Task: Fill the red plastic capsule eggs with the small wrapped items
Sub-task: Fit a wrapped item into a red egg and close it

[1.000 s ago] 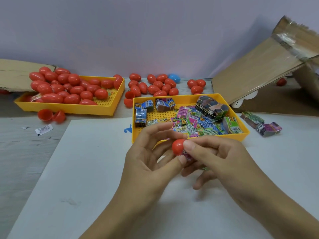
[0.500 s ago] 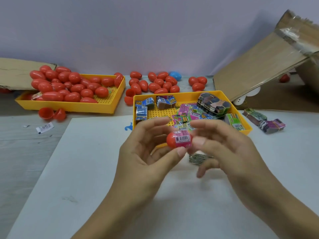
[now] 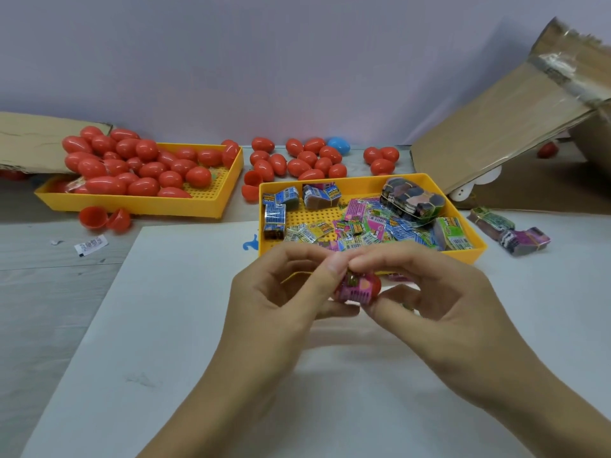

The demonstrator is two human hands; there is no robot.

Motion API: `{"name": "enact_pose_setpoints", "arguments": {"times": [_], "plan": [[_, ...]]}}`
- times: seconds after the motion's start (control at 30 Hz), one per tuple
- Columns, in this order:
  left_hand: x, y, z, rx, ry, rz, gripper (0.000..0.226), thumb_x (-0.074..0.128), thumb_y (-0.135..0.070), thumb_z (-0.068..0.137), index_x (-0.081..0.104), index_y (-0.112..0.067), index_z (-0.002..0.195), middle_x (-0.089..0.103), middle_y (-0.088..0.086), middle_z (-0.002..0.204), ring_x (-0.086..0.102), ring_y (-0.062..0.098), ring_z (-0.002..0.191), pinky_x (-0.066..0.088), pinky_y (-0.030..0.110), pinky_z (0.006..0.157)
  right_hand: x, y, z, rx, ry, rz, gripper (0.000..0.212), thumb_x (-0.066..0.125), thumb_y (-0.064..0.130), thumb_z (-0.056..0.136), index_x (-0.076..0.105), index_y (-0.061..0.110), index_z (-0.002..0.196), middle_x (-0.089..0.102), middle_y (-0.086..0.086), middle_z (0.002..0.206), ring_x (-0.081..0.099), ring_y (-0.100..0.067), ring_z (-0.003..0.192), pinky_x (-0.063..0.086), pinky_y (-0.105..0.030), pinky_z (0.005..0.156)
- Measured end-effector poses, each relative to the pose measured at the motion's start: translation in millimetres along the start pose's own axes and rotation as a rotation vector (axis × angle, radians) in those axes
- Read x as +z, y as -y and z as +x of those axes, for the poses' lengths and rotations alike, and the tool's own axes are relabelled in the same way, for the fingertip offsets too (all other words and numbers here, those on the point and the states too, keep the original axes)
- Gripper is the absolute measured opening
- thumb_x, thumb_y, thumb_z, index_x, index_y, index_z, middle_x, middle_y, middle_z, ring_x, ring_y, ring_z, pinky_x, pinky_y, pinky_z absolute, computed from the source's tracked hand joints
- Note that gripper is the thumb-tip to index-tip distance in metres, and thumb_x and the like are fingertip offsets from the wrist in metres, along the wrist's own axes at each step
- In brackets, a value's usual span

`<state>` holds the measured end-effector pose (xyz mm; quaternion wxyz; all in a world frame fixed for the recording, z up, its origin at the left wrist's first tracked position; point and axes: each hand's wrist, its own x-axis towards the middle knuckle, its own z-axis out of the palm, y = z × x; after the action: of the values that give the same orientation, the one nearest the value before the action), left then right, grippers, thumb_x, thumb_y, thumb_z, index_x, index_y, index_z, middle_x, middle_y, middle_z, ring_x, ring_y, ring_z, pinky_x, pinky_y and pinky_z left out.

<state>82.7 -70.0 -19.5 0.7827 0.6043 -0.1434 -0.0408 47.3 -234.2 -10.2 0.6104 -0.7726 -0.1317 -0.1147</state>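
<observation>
Egg half, red, sits between my two hands just in front of the near wall of the right yellow tray, above the white sheet. Long axis runs roughly left-right; the rounded closed end points to my right, open mouth to my left, w/ a pink wrapped packet sticking out of the mouth, its printed side up. How deep the packet sits inside, can't tell.

Left hand: thumb and forefinger curled, thumb tip pressing on the packet's top left edge, other fingers curled underneath. Right hand: forefinger tip on top, meeting my left thumb, thumb under the egg's rounded end, so it pinches the shell. Both hands narrow, fingertips touching over the egg.

Right tray holds loose wrapped packets in pink, green, blue, plus banded bundles at the back. Two more bundles lie on the table right of that tray. Left yellow tray is piled w/ closed red eggs; more red eggs and one blue egg lie behind, by the wall. Open red halves sit in front of the left tray. Cardboard flap leans at right.
</observation>
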Motion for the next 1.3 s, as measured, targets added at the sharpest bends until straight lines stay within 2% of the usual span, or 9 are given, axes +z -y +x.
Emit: {"name": "enact_pose_setpoints", "arguments": {"times": [0.1,0.23,0.4,0.67,0.8,0.9,1.03,1.13,1.3], "plan": [[-3,0,1,0.062,-0.012,-0.044,0.016,0.078,-0.026,0.073,0.075,-0.018,0.086,0.075,0.012,0.090,0.074,0.029,0.089,0.060,0.038,0.079,-6,3,3,0.138,-0.008,0.270,0.043,0.062,0.004,0.078,0.073,0.028,0.112,0.073,0.001,0.114,0.068,-0.021,0.109,0.060,-0.034,0.071],[-2,-3,1,0.173,0.031,-0.012,0.033,0.079,-0.013,0.072,0.070,-0.027,0.100,0.072,0.003,0.102,0.069,0.023,0.102,0.056,0.030,0.084,-8,11,7,0.403,-0.032,0.372,0.032,0.070,0.042,0.075,0.078,0.019,0.096,0.074,-0.011,0.089,0.071,-0.020,0.075,0.052,-0.029,0.044],[2,-2,-2,0.187,0.073,-0.086,0.058,0.079,-0.003,0.071,0.056,-0.021,0.122,0.067,0.007,0.115,0.066,0.029,0.115,0.054,0.030,0.093,-4,16,4,0.275,-0.127,0.340,0.033,0.079,0.028,0.067,0.077,0.011,0.096,0.076,-0.012,0.083,0.073,-0.022,0.070,0.051,-0.026,0.044],[1,16,-1,0.029,0.097,-0.040,0.023,0.080,-0.007,0.071,0.072,-0.015,0.091,0.076,0.008,0.101,0.072,0.024,0.102,0.056,0.022,0.084,-76,45,32,-0.405,-0.523,-0.633,0.030,0.073,0.038,0.089,0.059,0.046,0.114,0.067,0.015,0.106,0.069,-0.011,0.090,0.052,-0.018,0.074],[8,20,-6,0.055,0.167,0.036,0.025,0.081,-0.025,0.064,0.072,-0.014,0.084,0.076,0.008,0.093,0.075,0.024,0.092,0.058,0.022,0.079,-157,71,71,-0.381,-0.610,-0.766,0.016,0.067,0.043,0.092,0.060,0.051,0.105,0.066,0.018,0.105,0.067,0.000,0.086,0.055,-0.015,0.064],[8,20,-5,0.051,0.142,0.036,0.023,0.086,-0.021,0.062,0.074,-0.014,0.081,0.076,0.010,0.090,0.075,0.025,0.087,0.059,0.022,0.075,-199,83,90,-0.241,-0.748,-0.965,0.036,0.059,0.050,0.080,0.056,0.060,0.115,0.057,0.002,0.128,0.059,-0.010,0.112,0.045,-0.015,0.087],[8,20,-4,0.041,0.116,0.010,0.018,0.084,-0.009,0.062,0.074,-0.010,0.078,0.076,0.012,0.085,0.076,0.027,0.083,0.059,0.020,0.072,-190,80,82,-0.002,-0.748,-1.118,0.043,0.056,0.028,0.077,0.067,0.033,0.118,0.054,-0.005,0.128,0.052,-0.023,0.119,0.036,-0.011,0.094],[8,19,-4,0.063,0.094,0.025,0.011,0.085,-0.012,0.068,0.075,-0.013,0.074,0.076,0.011,0.084,0.076,0.027,0.082,0.059,0.021,0.071,-122,67,63,-0.086,-0.587,-0.780,0.028,0.055,0.012,0.077,0.073,0.033,0.085,0.070,0.011,0.090,0.062,-0.004,0.081,0.049,-0.016,0.072],[-3,3,2,0.191,-0.130,0.143,0.021,0.075,-0.037,0.069,0.073,-0.016,0.074,0.069,0.014,0.066,0.067,0.025,0.053,0.056,0.029,0.051,7,24,30,0.158,-0.100,0.011,0.030,0.050,0.004,0.072,0.075,0.020,0.066,0.066,0.001,0.059,0.052,-0.010,0.047,0.044,-0.022,0.045]]}}
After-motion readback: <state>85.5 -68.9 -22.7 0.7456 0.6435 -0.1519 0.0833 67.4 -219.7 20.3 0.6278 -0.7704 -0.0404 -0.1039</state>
